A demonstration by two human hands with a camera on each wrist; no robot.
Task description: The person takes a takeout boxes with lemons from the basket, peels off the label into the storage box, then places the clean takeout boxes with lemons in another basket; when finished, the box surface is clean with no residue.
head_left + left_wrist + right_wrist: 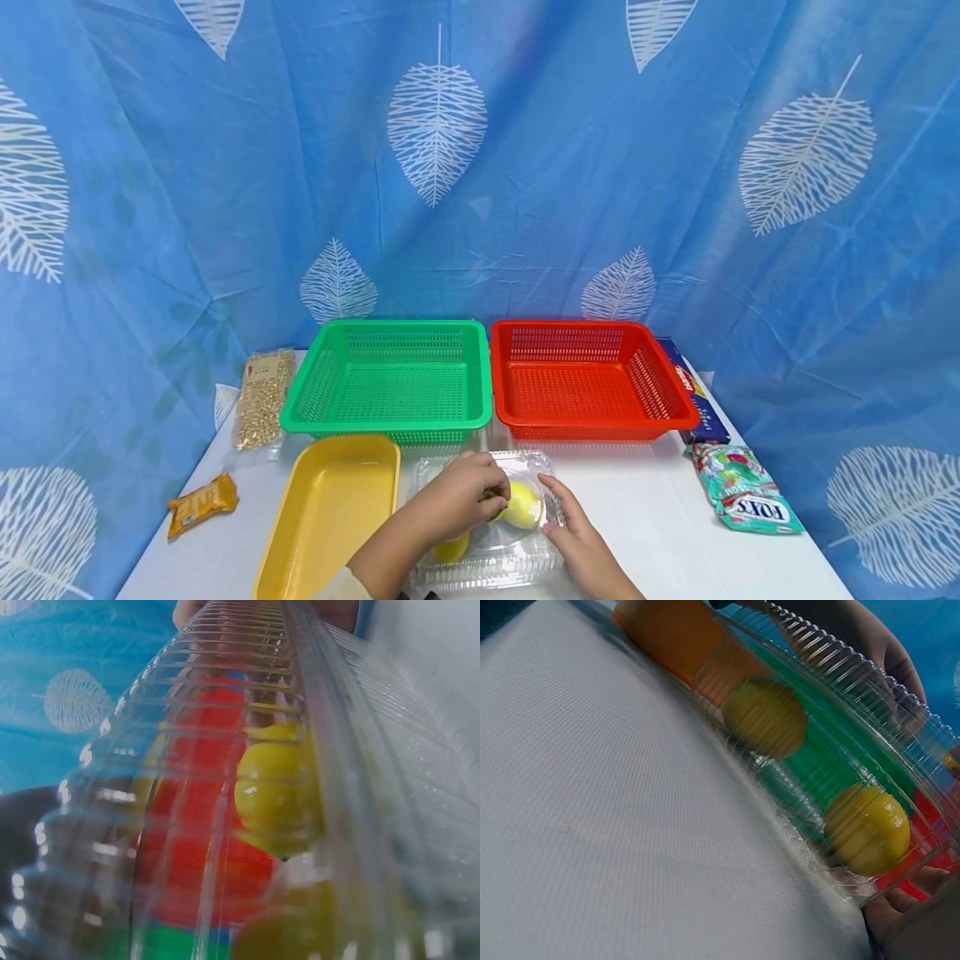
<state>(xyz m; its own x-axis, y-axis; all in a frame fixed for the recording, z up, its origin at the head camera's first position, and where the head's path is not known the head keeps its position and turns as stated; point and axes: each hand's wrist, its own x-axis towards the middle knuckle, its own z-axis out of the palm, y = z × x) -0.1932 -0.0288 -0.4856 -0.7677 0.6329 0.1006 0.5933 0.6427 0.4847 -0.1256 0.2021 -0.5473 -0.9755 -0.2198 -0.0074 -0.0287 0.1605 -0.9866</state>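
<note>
1. Nearest is a clear, ribbed plastic box [517, 573]; at least two round, glossy yellow fruits, one at the right [522, 506], another at the left [450, 550], lie inside, so that much looks done.
2. The right hand [583, 537] touches the box's right edge, thumb and forefinger spread.
3. The left hand [467, 493] reaches over the box, fingers curled beside the right fruit; whether they pinch anything I cannot tell. Handling seems unfinished.
4. Beside the box stands a deep yellow plastic tray [330, 517], apparently not in use.
5. Farther back, the green [397, 392] and red slatted plastic baskets [577, 396] seem untouched.
</note>
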